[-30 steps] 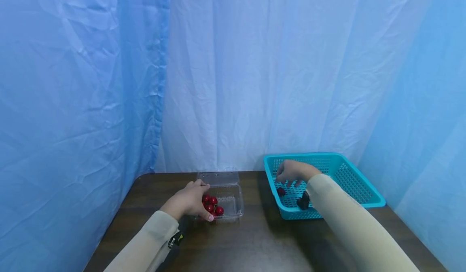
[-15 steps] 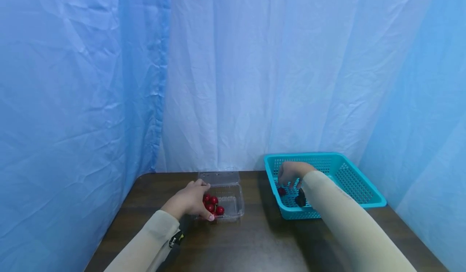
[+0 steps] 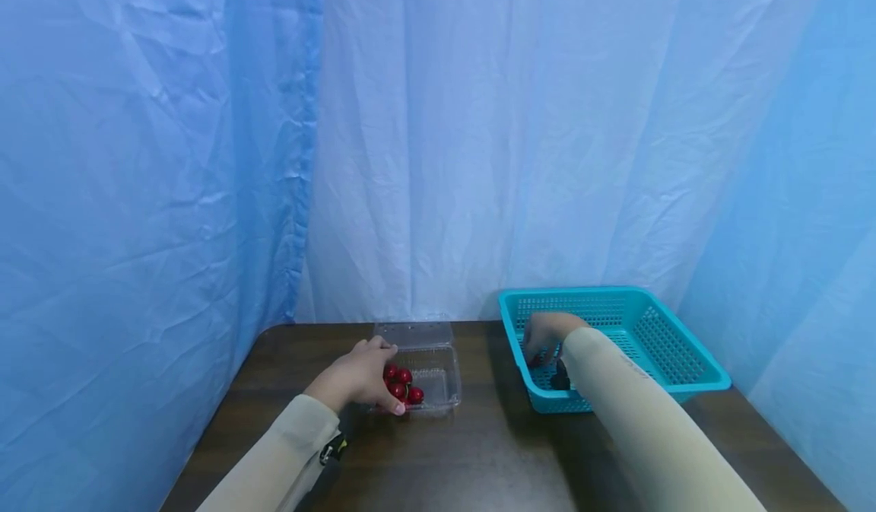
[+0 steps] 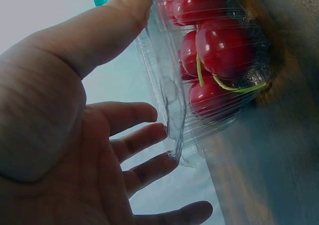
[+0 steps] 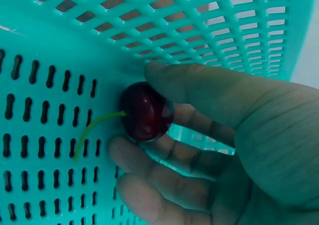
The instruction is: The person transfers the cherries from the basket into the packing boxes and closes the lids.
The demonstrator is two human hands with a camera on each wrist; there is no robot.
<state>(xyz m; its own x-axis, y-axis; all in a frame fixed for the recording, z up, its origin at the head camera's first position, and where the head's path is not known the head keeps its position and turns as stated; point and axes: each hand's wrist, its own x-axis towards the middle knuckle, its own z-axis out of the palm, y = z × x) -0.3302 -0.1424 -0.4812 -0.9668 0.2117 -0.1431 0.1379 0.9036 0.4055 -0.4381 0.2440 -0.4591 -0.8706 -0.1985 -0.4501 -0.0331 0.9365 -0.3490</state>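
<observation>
My left hand (image 3: 358, 376) holds a clear plastic clamshell box (image 3: 448, 379) by its left side. In the left wrist view its thumb and fingertips touch the rim (image 4: 172, 103). Red cherries (image 4: 224, 48), some with green stems, lie in the left part of that box, partly covered by the hand in the head view. My right hand (image 3: 545, 335) reaches down inside a turquoise plastic basket (image 3: 684, 348). There, in the right wrist view, its thumb and fingers close round a dark red cherry (image 5: 144, 111) with a curved green stem, near the basket's slotted wall.
The box's lid (image 3: 414, 335) stands open at the back. Both containers are on a dark wooden table (image 3: 472, 459), the basket to the right of the box. Blue-white curtains (image 3: 452, 147) hang behind and at the sides.
My right hand has lowered into the basket, and its fingers have come round the cherry, now hidden in the head view. The left hand and the box have stayed in place.
</observation>
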